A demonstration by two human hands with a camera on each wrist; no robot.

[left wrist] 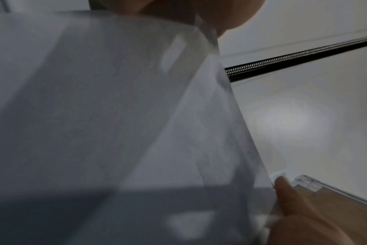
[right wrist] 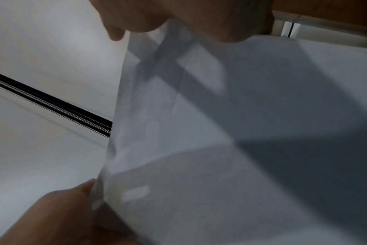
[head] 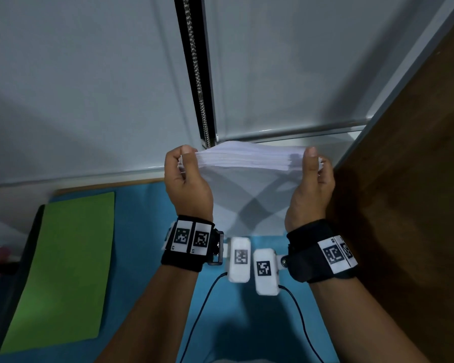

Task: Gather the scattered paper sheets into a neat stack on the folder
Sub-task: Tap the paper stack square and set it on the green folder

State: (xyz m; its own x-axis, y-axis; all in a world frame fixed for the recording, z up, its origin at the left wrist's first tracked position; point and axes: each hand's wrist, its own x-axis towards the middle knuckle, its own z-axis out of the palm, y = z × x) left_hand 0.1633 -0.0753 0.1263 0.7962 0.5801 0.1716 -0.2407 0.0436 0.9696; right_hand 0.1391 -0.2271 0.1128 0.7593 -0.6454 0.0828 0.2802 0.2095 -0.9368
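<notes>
A: Biggest thing first?
B: Pale window blinds (head: 89, 87) fill the top of the head view, split by a black gap with a bead chain (head: 197, 74). A brown wood panel (head: 417, 179) runs down the right side.

A: Work surface?
B: Blue mat (head: 147, 210) under both forearms. A green folder (head: 63, 271) lies flat on its left part — well apart from the hands, nothing on it.

A: Where are the sheets?
B: The paper stack (head: 247, 184) is off the mat, held upright in the air between the two hands, in front of the blinds. Top edge shows many layered sheets, roughly squared but a bit fanned. Shadow bands cross its near face.

A: Grip?
B: Left hand (head: 186, 184) pinches the stack's upper left edge, thumb on the near face, fingers curled behind. Right hand (head: 309, 187) does the same on the upper right edge, thumb up along the side. Both closed on the paper, not slack.

A: Wrist views add anything?
B: Mostly paper, blurred. Left wrist view: stack (left wrist: 115, 116) filling the frame, fingers at its edge. Right wrist view the same (right wrist: 241, 132).

A: Small stuff?
B: Black wristbands with printed marker tags, and two white camera modules (head: 252, 263) with cables between the wrists.
</notes>
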